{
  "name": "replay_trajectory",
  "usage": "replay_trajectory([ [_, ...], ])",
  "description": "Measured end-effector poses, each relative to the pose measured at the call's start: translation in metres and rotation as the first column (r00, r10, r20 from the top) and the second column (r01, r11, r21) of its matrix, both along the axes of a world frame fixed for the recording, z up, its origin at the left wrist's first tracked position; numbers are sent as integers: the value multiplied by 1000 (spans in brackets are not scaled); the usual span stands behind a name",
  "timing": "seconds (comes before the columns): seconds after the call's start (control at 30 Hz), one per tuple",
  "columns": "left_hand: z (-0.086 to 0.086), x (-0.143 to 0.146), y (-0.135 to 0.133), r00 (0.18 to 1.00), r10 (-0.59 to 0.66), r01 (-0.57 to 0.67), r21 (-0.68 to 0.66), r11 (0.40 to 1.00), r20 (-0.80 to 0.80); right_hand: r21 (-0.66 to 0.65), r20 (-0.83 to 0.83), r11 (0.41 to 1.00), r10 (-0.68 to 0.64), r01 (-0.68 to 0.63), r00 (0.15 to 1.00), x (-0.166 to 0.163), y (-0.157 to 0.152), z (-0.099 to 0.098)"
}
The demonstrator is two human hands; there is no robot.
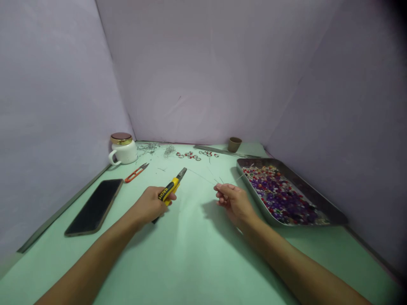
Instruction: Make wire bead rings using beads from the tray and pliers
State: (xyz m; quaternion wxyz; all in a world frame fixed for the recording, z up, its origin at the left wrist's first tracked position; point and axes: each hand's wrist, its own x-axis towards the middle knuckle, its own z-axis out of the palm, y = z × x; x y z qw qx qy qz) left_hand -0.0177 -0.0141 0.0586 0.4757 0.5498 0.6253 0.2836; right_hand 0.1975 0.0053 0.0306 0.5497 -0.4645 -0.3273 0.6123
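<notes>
My left hand [151, 204] is closed round the yellow and black handles of a pair of pliers [173, 185], whose metal jaws point up and to the right. A few thin wires [208, 181] are pinched between the thumb and fingers of my right hand [233, 201]. One long wire stretches left from that pinch toward the plier jaws; I cannot tell whether the jaws grip it. Both hands are above the pale green table [187, 258], apart from each other.
At right stands a metal tray [270, 214] of mixed beads [280, 195]. Beaded rings [190, 155], wire scraps [148, 147], long wires [222, 151] and a small brown cup [234, 144] lie along the back. Left are a lidded white mug [125, 152], orange thread snips [136, 173] and a phone [95, 207].
</notes>
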Motion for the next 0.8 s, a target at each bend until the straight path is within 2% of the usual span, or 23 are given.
replay_trajectory([
  [0.1,0,-1,2,1000,29,-29,9,1000,-6,4,8,1000,-7,7,1000,0,1,0],
  [0.17,0,-5,5,995,75,-73,30,997,-66,8,33,1000,4,-4,999,2,2,1],
  [0.23,-1,-11,8,961,107,-85,96,992,-255,9,78,995,94,-95,993,5,2,1],
  [0.27,-2,-14,10,913,115,-65,139,988,-392,-3,104,981,192,-193,976,6,2,1],
  [0.33,-5,-19,12,758,117,17,198,980,-642,-63,149,891,453,-449,879,10,2,1],
  [0.4,-9,-21,12,625,87,90,183,979,-776,-142,160,736,677,-662,718,13,-1,2],
  [0.47,-13,-20,12,564,48,129,145,981,-824,-201,145,604,797,-771,586,15,-4,3],
  [0.53,-16,-17,11,530,30,146,126,981,-848,-234,122,519,855,-822,504,16,-6,5],
  [0.67,-16,-13,9,488,13,168,109,980,-873,-273,95,419,907,-866,410,17,-9,7],
  [0.8,-15,-11,7,485,-1,178,98,979,-875,-285,102,378,926,-881,365,17,-9,7],
])
